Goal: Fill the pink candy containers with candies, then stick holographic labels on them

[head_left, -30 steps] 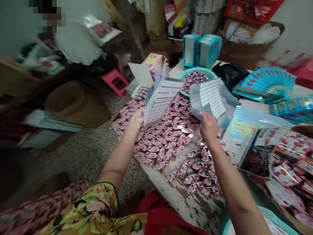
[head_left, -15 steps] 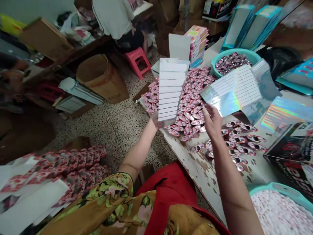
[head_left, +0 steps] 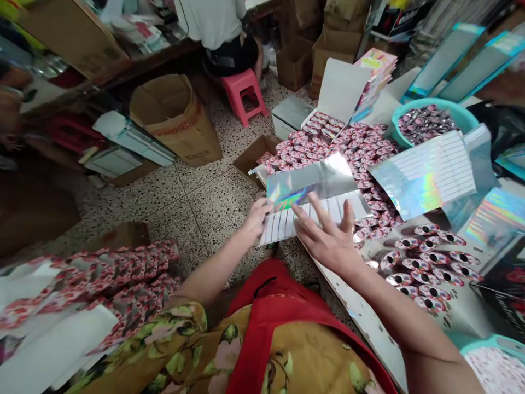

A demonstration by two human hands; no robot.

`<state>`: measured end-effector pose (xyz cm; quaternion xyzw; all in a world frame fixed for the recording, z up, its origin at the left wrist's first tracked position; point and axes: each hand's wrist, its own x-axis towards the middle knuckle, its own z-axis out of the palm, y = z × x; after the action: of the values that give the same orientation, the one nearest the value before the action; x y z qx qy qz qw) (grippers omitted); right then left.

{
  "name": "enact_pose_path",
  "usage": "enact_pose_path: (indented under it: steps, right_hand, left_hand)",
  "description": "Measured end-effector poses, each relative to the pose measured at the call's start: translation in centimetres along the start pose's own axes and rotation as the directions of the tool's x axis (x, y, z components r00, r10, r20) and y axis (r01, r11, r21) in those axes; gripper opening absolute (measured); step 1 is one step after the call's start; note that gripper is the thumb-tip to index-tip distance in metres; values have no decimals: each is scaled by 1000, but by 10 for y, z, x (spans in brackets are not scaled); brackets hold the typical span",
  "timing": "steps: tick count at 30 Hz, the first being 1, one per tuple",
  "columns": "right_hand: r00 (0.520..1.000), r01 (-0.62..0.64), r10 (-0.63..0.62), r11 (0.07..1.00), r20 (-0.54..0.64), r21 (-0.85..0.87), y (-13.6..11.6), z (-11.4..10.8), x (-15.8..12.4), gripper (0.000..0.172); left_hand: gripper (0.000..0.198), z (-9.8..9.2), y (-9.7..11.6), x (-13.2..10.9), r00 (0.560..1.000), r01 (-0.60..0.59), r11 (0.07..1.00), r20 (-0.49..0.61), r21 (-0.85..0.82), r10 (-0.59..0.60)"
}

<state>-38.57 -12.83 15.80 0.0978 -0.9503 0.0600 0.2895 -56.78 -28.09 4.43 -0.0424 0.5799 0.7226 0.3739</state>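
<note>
In the head view, my left hand (head_left: 257, 218) pinches the left end of a sticker sheet (head_left: 311, 178), whose shiny silver part folds over rows of white strips. Over the strips, my right hand (head_left: 330, 241) spreads its fingers; whether the fingertips touch the sheet I cannot tell. Behind and under the sheet, many small pink-patterned oval pieces (head_left: 375, 150) are packed together on the table. A second silver sheet with white strips (head_left: 435, 169) lies to the right. Nearer me stand several oval pieces with black dots on top (head_left: 429, 257).
A teal basin (head_left: 396, 117) holds small round pieces; another basin (head_left: 455, 336) holds small white-and-pink bits. An open white carton (head_left: 342, 87) stands at the table's far end. Cardboard boxes, a pink stool (head_left: 241, 93) and a seated person (head_left: 213, 24) are beyond. Patterned packs (head_left: 135, 268) lie at left.
The sheet has gone from upright to lying flatter, its silver part now showing. My right hand has moved left from beside the other sheet to the held one, fingers spreading.
</note>
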Motion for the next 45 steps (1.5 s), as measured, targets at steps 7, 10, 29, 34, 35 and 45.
enact_pose_path:
  steps: [7,10,29,34,35,45]
  right_hand:
    - [998,-5,13,991,59,-130,-49,35,102,25]
    - [982,-112,128,987,139,-116,-52,44,128,21]
    - [276,-814,637,553,719,-177,214,42,-34,48]
    - [211,-811,666,527,715,-252,281,63,-59,35]
    - [242,-796,682,546,691,-260,290,68,-55,36]
    - [857,-420,367,904,362,78,360,249,144,41]
  left_hand:
    - [52,-128,131,-22,908,-345,853,-92,393,409]
    - [65,-143,177,-28,822,-567,594,342,571,455]
    - [47,-33,72,194,869,-472,707,414,527,271]
    - [56,-46,96,281,888,-457,640,277,618,367]
    - [58,-46,98,297,889,-455,639,276,620,365]
    - [74,14,105,437,874,-443,779,407,444,265]
